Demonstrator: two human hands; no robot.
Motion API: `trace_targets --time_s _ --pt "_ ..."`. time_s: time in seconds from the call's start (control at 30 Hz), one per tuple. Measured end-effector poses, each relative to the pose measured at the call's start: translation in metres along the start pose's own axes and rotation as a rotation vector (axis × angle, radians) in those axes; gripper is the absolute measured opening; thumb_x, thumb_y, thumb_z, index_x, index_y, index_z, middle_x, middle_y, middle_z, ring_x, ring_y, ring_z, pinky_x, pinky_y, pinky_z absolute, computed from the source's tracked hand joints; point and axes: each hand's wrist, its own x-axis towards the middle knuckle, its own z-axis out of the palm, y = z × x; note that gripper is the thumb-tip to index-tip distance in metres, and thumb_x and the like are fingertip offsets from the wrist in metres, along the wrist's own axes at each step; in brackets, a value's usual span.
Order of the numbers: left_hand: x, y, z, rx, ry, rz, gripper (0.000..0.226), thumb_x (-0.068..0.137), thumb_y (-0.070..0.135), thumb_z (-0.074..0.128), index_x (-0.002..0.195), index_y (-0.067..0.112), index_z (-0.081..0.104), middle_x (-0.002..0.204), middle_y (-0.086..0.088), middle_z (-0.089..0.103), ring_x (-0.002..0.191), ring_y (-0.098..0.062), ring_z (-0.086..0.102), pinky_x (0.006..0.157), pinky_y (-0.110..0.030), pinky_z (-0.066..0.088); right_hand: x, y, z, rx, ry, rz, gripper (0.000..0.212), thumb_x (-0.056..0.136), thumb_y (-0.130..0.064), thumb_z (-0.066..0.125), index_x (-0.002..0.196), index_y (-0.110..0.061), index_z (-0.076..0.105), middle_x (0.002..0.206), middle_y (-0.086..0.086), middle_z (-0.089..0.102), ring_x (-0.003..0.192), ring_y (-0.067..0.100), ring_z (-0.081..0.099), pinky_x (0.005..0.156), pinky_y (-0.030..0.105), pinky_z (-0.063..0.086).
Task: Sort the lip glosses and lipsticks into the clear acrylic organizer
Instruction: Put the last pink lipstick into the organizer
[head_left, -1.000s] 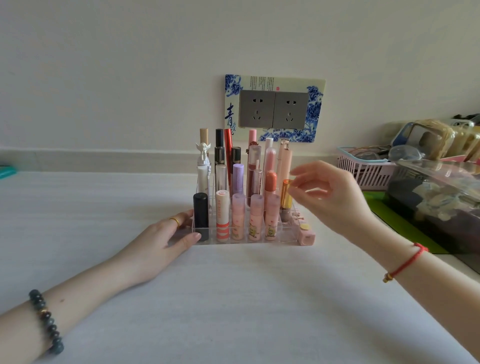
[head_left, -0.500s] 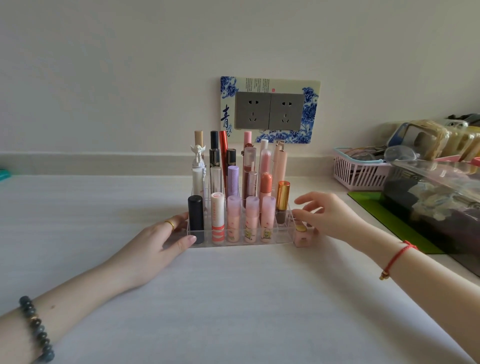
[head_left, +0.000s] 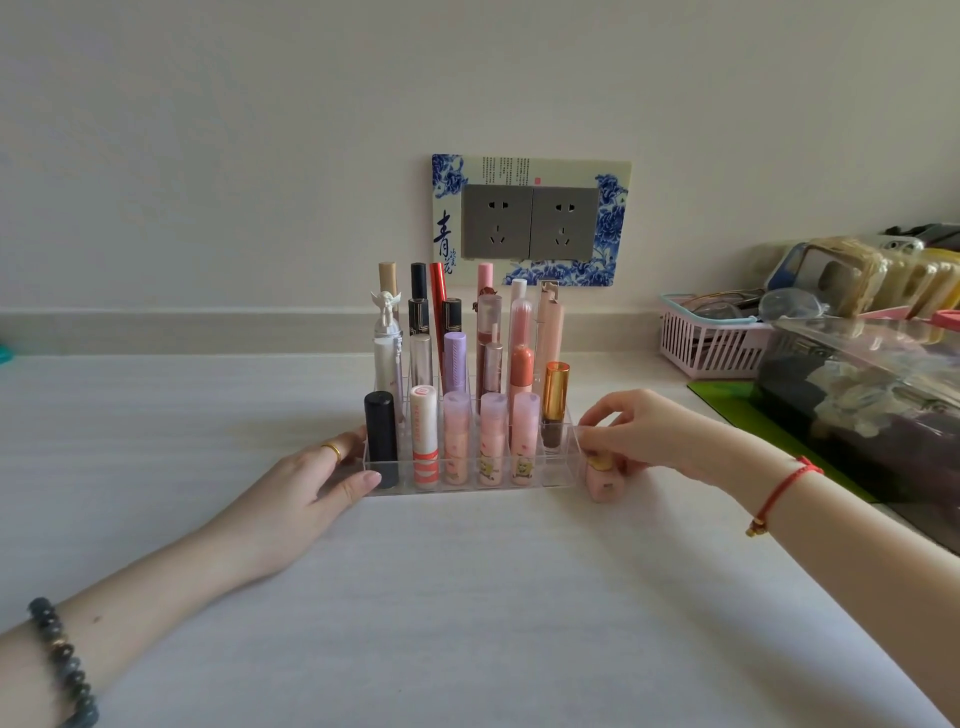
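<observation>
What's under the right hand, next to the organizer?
A pink tube lying on the table beside the organizer. The right hand grips it; its fingers cover the far part, so its type is unclear.

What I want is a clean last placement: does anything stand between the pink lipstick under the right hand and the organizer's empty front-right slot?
Only the organizer's own clear right wall. The pink lipstick lies on the table outside it, gripped by the right hand; the front-right slot looks empty, so a lift over the wall should do.
</observation>
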Motion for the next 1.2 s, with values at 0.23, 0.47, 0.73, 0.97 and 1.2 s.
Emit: trace_targets --time_s 0.23,0.47,0.73,0.97,1.2 --pt "-0.001 0.004 0.000 0.012 0.015 0.015 0.025 0.090 0.021 0.051 0.099 0.044 0.049 0.105 0.033 0.055 0.094 0.027 0.048 0.073 0.006 0.031 -0.007 -0.002 -0.006 -0.076 -0.037 0.065 0.025 0.077 -0.036 0.067 0.094 -0.021 0.058 0.089 0.007 0.065 0.068 0.016 0.062 0.069 0.029 0.057" --pt "-0.001 0.001 -0.001 0.047 0.004 -0.001 0.018 0.089 0.026 0.051 0.102 0.039 0.052 0.103 0.033 0.056 0.094 0.025 0.049 0.073 0.004 0.032 -0.008 -0.007 -0.008 -0.109 -0.025 0.094 0.013 0.078 -0.023 0.067 0.082 -0.018 0.056 0.077 0.004 0.063 0.059 0.014 0.064 0.046 0.020 0.053" --pt "0.000 0.000 -0.001 0.076 0.010 0.006 0.022 0.089 0.027 0.051 0.110 0.036 0.050 0.106 0.031 0.056 0.097 0.025 0.047 0.075 0.005 0.031 -0.008 -0.001 -0.019 -0.012 -0.079 0.119 0.014 0.078 -0.016 0.068 0.087 -0.020 0.058 0.089 0.006 0.059 0.074 0.018 0.062 0.044 0.023 0.052" --pt "0.001 -0.003 -0.001 0.085 0.007 0.012 0.028 0.090 0.027 0.050 0.118 0.029 0.051 0.112 0.025 0.057 0.101 0.023 0.047 0.077 0.003 0.031 -0.007 0.005 -0.029 0.111 -0.155 0.140 0.011 0.081 -0.009 0.063 0.084 -0.020 0.063 0.092 0.008 0.063 0.075 0.020 0.065 0.051 0.026 0.055" --pt "0.001 -0.004 -0.001 0.093 0.015 0.016 0.029 0.090 0.028 0.049 0.119 0.028 0.051 0.113 0.026 0.057 0.105 0.020 0.047 0.079 0.003 0.031 -0.009 0.010 -0.039 0.392 -0.219 0.140 0.018 0.084 -0.006 0.058 0.101 -0.013 0.061 0.100 0.017 0.068 0.073 0.022 0.068 0.058 0.032 0.057"
